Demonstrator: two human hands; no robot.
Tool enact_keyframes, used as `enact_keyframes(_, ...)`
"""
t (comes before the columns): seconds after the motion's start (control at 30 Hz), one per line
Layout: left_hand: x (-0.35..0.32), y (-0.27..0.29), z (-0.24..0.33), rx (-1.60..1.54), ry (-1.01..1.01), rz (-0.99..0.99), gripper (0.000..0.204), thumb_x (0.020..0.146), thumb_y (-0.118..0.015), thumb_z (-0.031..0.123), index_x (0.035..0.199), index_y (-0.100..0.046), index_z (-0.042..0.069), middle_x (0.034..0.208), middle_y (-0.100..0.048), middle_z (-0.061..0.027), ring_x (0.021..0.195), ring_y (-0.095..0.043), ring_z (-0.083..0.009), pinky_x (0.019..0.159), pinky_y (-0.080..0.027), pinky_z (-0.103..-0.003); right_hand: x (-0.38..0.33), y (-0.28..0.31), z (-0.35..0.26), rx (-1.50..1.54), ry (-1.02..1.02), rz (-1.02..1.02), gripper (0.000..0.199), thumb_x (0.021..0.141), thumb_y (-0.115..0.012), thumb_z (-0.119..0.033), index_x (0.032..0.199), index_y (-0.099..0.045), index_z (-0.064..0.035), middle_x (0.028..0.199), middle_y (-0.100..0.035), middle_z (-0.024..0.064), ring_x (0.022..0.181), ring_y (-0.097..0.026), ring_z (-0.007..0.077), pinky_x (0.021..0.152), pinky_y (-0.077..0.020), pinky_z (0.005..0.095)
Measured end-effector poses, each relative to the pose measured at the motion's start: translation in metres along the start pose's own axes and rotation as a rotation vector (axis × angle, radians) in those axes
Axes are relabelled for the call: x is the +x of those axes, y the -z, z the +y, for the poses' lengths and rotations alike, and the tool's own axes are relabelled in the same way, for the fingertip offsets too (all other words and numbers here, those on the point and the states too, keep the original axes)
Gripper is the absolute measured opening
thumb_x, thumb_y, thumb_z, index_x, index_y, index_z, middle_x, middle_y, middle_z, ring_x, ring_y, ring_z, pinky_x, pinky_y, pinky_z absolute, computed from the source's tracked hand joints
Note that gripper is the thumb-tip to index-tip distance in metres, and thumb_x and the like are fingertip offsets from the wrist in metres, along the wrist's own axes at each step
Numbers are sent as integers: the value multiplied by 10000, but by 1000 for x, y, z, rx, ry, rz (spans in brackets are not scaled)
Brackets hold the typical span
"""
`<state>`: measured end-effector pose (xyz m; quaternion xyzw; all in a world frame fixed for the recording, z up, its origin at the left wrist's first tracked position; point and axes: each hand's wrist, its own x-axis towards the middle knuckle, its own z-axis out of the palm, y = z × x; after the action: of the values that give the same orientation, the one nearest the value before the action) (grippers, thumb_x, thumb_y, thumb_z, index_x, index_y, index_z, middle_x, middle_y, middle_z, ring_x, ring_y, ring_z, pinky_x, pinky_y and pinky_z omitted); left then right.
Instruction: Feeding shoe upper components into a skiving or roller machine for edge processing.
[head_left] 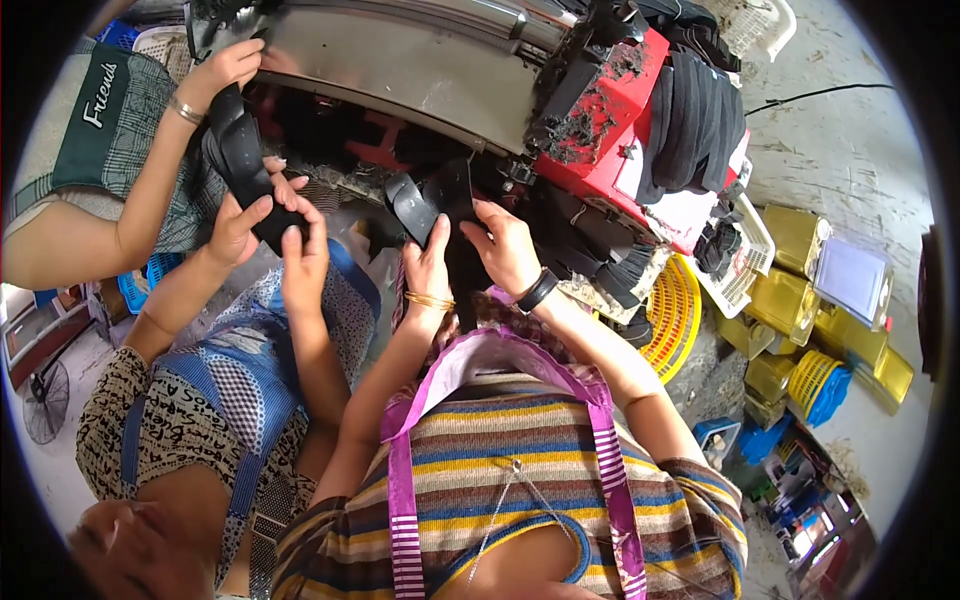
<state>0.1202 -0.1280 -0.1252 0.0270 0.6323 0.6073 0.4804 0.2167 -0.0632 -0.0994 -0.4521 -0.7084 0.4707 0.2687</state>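
In front of my chest, below the machine's metal plate, I hold a glossy black curved strip (411,208). My left hand (428,268) pinches its lower edge between thumb and fingers. My right hand (507,250) is closed at the right side of the dark material, its fingertips partly hidden behind it. Whether this is one folded strip or two pieces, I cannot tell. To my left, a co-worker's two hands hold a similar black piece (238,145). Another person's hand (232,68) reaches to the machine's left end.
The machine's metal plate (420,75) spans the far side, its red end housing (600,115) covered in black scraps. A bundle of black strips (695,120) hangs over it. At right are a yellow basket (672,318), a white basket (745,255) and several yellow containers (783,303).
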Motion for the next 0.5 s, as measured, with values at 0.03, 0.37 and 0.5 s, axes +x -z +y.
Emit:
enact_keyframes(0.03, 0, 0, 0, -20, 6, 20, 271, 812, -625, 210, 956, -610, -19, 903, -615, -28, 803, -543, -97, 742, -425, -239, 1, 1, -4, 52, -72, 10, 247, 776, -600, -73, 1000, -547, 15, 823, -587, 212, 752, -610, 304, 626, -457, 307)
enact_keyframes(0.37, 9, 20, 11, -261, 207, -263, 395, 800, -647, 249, 1117, -531, 45, 1035, -567, -33, 900, -543, -128, 770, -443, -250, 4, 7, 9, 241, -18, -76, 207, 806, -600, -48, 993, -541, 21, 853, -556, 61, 698, -518, 103, 669, -446, 242)
enact_keyframes(0.5, -3, 15, 24, -343, 152, -377, 452, 808, -624, 303, 1161, -474, 64, 1086, -530, -46, 929, -541, -162, 758, -470, -303, 5, 13, 0, 451, -60, -185, 203, 813, -585, -33, 1005, -548, 22, 962, -535, 62, 836, -523, 114, 734, -440, 238)
